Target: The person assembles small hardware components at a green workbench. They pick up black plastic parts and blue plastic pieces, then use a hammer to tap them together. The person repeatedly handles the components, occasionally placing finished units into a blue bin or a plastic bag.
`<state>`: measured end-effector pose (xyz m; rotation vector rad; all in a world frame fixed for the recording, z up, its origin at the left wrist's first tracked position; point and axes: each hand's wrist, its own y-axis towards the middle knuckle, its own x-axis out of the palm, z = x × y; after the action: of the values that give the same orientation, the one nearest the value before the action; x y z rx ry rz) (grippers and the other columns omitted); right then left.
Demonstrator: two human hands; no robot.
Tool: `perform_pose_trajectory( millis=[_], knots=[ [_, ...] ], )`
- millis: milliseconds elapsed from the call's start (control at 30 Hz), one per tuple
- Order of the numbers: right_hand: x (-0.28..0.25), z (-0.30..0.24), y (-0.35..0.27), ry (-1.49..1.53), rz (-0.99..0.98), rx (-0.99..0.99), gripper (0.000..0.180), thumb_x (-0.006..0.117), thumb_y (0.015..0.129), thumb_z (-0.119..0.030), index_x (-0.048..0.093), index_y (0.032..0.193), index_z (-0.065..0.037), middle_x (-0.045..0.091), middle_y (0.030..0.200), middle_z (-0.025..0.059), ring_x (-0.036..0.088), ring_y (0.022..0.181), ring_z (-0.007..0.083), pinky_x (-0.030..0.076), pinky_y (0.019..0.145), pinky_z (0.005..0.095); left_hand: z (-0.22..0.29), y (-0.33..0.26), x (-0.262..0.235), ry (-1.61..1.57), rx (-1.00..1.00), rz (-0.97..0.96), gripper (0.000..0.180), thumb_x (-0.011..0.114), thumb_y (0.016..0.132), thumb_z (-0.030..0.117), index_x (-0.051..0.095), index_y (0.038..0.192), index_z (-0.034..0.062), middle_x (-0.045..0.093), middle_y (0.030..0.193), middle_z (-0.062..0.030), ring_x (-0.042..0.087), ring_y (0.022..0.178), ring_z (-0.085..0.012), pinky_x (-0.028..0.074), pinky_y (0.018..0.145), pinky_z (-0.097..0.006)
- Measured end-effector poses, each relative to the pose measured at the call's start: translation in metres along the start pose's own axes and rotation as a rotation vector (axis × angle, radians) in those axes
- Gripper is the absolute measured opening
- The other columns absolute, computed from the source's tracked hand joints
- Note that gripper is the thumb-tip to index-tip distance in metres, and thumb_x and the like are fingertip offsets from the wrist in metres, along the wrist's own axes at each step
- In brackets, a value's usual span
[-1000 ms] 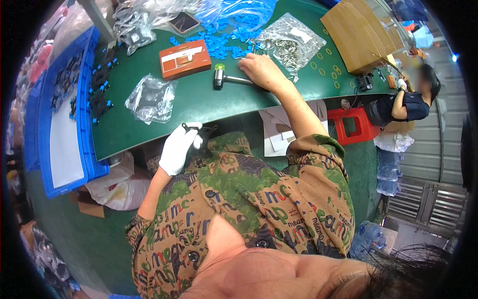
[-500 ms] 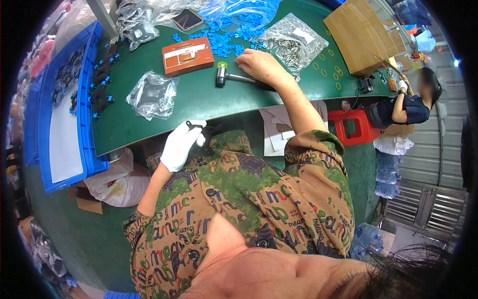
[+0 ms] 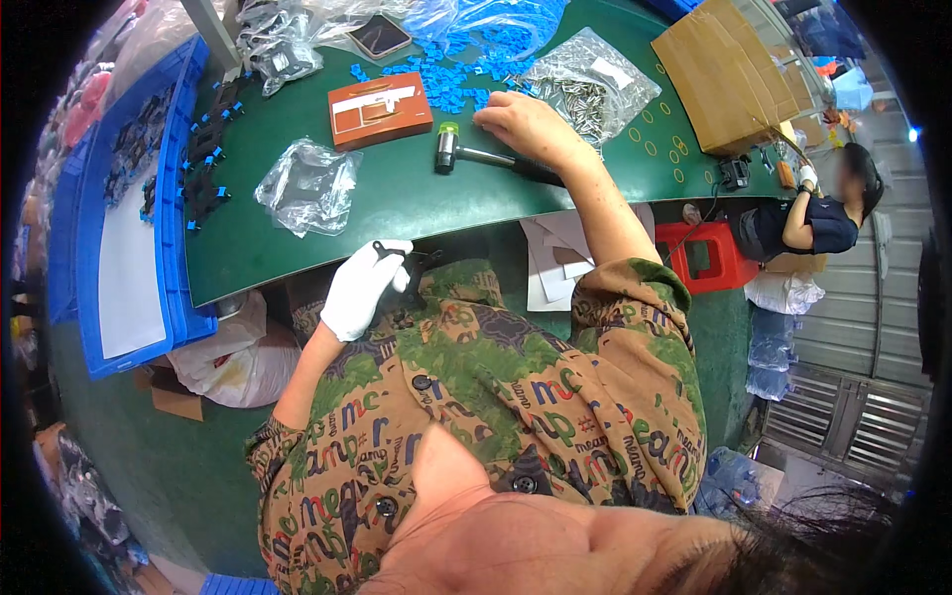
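Observation:
My left hand (image 3: 364,290), in a white glove, is closed on a small black plastic part (image 3: 389,250) just off the table's near edge. The part's lower portion is hidden behind the fingers. Bare, my right hand (image 3: 526,126) hovers over or rests on the green table (image 3: 397,203); its fingers are bent together, and what they hold, if anything, is hidden. Close to its fingertips lie many small blue plastic pieces (image 3: 451,84). Beyond the wrist is a clear bag of metal pins (image 3: 585,104). A hammer (image 3: 448,151) with a green-capped head lies below that hand, its handle passing under the forearm.
A brown box (image 3: 380,117), a phone (image 3: 380,37) and a clear bag of parts (image 3: 309,188) lie on the table. Blue crates (image 3: 183,248) stand at left. A carton (image 3: 729,84) and yellow rings (image 3: 650,149) are at right, near a red stool (image 3: 699,260) and another person (image 3: 823,218).
The view has shifted slightly, so table things appear a little further right. Both hands stay in nearly the same places; my left hand still holds the black part.

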<state>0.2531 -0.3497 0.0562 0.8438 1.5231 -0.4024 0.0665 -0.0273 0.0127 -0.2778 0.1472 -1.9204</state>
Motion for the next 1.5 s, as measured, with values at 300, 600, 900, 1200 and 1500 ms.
perform_pose_trajectory(
  millis=[300, 600, 900, 1200, 1500],
  knots=[
    [0.005, 0.001, 0.004, -0.008, -0.131, 0.036, 0.018, 0.059, 0.094, -0.012, 0.071, 0.107, -0.009, 0.062, 0.102, 0.0121, 0.065, 0.101, 0.0331, 0.054, 0.087, 0.0434, 0.002, 0.001, 0.0, 0.034, -0.001, -0.022, 0.027, 0.052, 0.105, 0.01, 0.062, 0.126, -0.0045, 0.061, 0.082, -0.0046, 0.058, 0.079, -0.0126, 0.048, 0.078, -0.027],
    [0.005, -0.03, 0.006, 0.295, 0.116, 0.05, 0.013, 0.061, 0.097, -0.01, 0.068, 0.106, -0.004, 0.064, 0.102, 0.0133, 0.065, 0.098, 0.0342, 0.053, 0.084, 0.041, 0.009, -0.002, 0.003, 0.093, 0.004, 0.04, 0.025, 0.054, 0.104, 0.011, 0.064, 0.122, -0.0028, 0.062, 0.08, -0.0034, 0.057, 0.075, -0.0104, 0.047, 0.073, -0.026],
    [0.015, -0.158, -0.018, 1.049, -0.155, 0.01, 0.012, 0.061, 0.1, -0.012, 0.067, 0.107, -0.004, 0.062, 0.096, 0.0065, 0.064, 0.092, 0.0195, 0.052, 0.083, 0.0334, 0.02, -0.002, 0.005, 0.65, 0.036, 0.089, 0.023, 0.056, 0.102, 0.025, 0.067, 0.109, 0.0055, 0.064, 0.077, -0.0094, 0.063, 0.069, -0.024, 0.05, 0.069, -0.036],
    [0.028, -0.17, -0.014, 0.909, -0.03, -0.062, 0.01, 0.061, 0.098, -0.009, 0.066, 0.104, -0.003, 0.06, 0.095, 0.0095, 0.062, 0.088, 0.027, 0.051, 0.079, 0.0368, 0.026, -0.004, 0.005, 0.619, -0.009, 0.101, 0.022, 0.055, 0.101, 0.026, 0.065, 0.103, 0.0056, 0.066, 0.079, -0.0131, 0.066, 0.074, -0.0331, 0.051, 0.069, -0.041],
    [0.029, -0.191, -0.015, 0.822, 0.035, 0.075, 0.025, 0.064, 0.095, -0.009, 0.061, 0.12, -0.007, 0.06, 0.098, 0.0123, 0.064, 0.087, 0.0337, 0.053, 0.076, 0.0424, 0.003, -0.005, -0.017, 0.919, 0.319, 0.02, 0.026, 0.051, 0.103, 0.022, 0.067, 0.109, 0.0031, 0.069, 0.087, -0.013, 0.067, 0.081, -0.0316, 0.052, 0.074, -0.04]
  ],
)
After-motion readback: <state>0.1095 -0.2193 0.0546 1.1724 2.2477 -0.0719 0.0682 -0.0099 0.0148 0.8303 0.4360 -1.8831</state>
